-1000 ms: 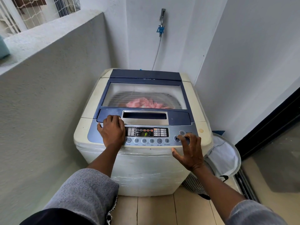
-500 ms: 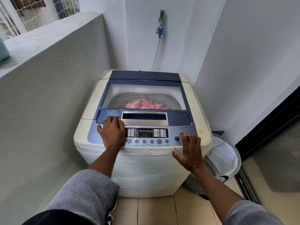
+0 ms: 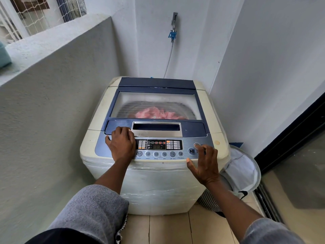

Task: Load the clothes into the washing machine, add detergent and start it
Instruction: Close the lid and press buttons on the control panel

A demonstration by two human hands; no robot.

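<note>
While the clear-windowed blue lid (image 3: 191, 128) lies closed on the cream-and-blue top-loading washing machine (image 3: 154, 187), I list: pink clothes (image 3: 154, 113), in the drum beneath it. My left hand (image 3: 121, 144), resting on the left end of the blue-grey control panel (image 3: 187, 147), fingers bent together, gripping nothing. My right hand (image 3: 205, 164), fingers spread apart, tips beside the round play-pause button (image 3: 191, 151). White round laundry basket (image 3: 242, 171), just right of the machine.

A single wide-angle camera worn on the person's head looks forward and steeply down from close above the washing machine (image 3: 158, 184), whose control panel (image 3: 186, 147) sits near centre, with both arms entering from the bottom edge.
</note>
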